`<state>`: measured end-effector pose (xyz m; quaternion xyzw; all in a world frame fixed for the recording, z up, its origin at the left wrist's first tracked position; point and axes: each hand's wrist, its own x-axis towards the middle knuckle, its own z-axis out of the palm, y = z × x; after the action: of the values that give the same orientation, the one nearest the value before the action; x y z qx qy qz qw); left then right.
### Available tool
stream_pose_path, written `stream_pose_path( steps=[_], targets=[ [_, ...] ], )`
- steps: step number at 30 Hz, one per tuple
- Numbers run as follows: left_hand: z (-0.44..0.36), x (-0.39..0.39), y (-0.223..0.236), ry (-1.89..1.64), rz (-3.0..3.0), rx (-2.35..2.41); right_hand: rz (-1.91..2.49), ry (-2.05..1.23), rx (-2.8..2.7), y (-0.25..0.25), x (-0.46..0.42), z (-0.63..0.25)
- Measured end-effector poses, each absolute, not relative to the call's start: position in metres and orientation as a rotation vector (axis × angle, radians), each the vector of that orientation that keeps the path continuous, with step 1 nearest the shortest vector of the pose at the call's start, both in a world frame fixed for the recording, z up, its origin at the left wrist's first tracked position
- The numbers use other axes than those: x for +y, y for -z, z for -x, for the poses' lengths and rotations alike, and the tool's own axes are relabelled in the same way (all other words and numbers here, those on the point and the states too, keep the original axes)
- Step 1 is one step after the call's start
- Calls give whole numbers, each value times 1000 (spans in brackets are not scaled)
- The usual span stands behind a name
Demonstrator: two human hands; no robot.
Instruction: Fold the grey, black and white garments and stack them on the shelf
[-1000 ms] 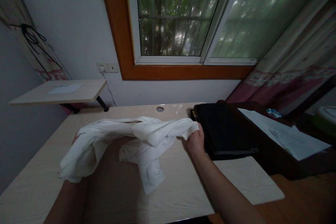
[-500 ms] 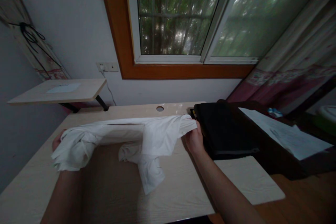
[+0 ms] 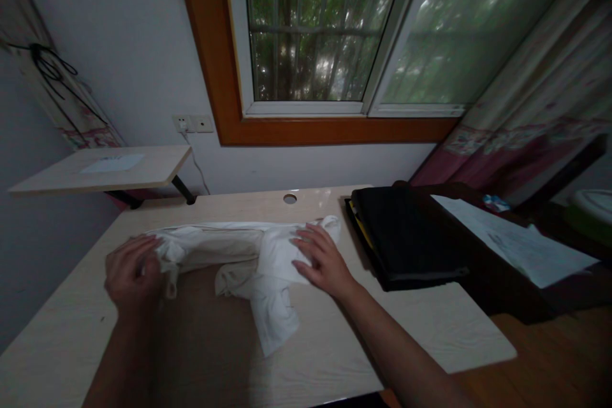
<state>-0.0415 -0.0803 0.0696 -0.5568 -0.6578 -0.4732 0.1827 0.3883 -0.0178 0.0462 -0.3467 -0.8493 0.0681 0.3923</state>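
Observation:
A white cloth garment (image 3: 217,245), which looks like a shirt, lies long and narrow across the pale wooden desk (image 3: 315,338). A sleeve-like part (image 3: 275,319) hangs from its middle toward me. My right hand (image 3: 322,261) rests on the garment's right part, palm down, fingers spread. At the other end is my left hand (image 3: 134,271), slightly blurred, with its fingers loosely bent and a gap beside the thumb. Its fingertips meet the cloth's left edge, where a small piece dangles.
To the right lies a black folder-like case (image 3: 406,236) with a yellow edge inside. A raised shelf (image 3: 157,169) bearing a paper (image 3: 112,163) stands at back left. Behind the desk's cable hole (image 3: 289,199) are the wall and window. A large sheet (image 3: 511,239) lies farther right.
The garment has come down flatter onto the desk, its bunched left end loosened. My right hand has let go of the right end and moved left onto the cloth; my left hand shows on top.

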Motion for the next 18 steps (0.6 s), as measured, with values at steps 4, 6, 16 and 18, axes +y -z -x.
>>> stream_pose_path(
  steps=[4,6,16,18],
  targets=[
    [23,-65,-65,1041,2159,-1688,844,-148,-2359,-43,-20,-375],
    [11,-56,-58,906,2335,-1604,910,-138,-2339,-42,-19,-373],
    [-19,-45,-40,448,2337,-1760,1139,-240,-1361,-35,2,-406],
    [-17,-45,-44,420,2321,-1783,1203,-310,-1170,-27,7,-415]
  ],
)
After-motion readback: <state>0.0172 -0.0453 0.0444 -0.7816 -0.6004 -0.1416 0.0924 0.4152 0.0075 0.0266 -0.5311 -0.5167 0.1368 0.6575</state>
